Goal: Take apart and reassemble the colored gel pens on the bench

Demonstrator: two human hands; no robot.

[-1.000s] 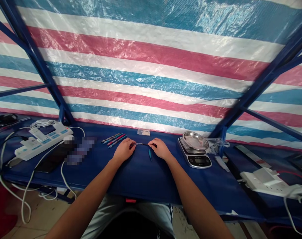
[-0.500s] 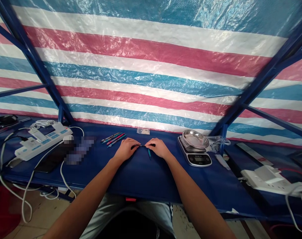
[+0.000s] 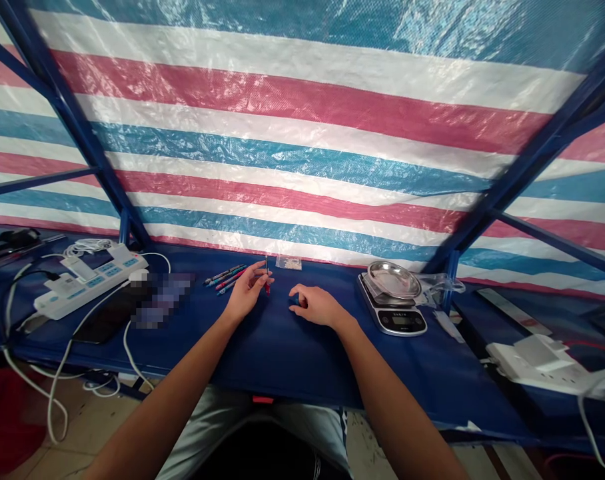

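Note:
My left hand [image 3: 246,291] is closed around a slim pen [image 3: 267,288], held nearly upright, its lower end red and its thin top poking above my fingertips. To the right, my right hand [image 3: 318,307] is curled just over the table, thumb and forefinger bent together. A bit of a teal pen part [image 3: 296,300] shows between those fingers; most of it is hidden. Several pens [image 3: 224,277] lie side by side on the table left of my left hand. Beyond both hands lies a small clear bag [image 3: 288,263] with pale bits in it.
A kitchen scale [image 3: 400,320] with a metal bowl [image 3: 393,278] stands at right, a clear plastic bag [image 3: 440,285] behind it. White power strips [image 3: 90,287] [image 3: 537,363] and cables lie at both sides. A dark phone [image 3: 102,320] lies at left. Striped sheeting [image 3: 302,147] backs the blue table.
My hands have moved apart from where they met over a thin piece. My left hand has lifted and now holds the pen upright; my right hand has turned and curled around the teal part.

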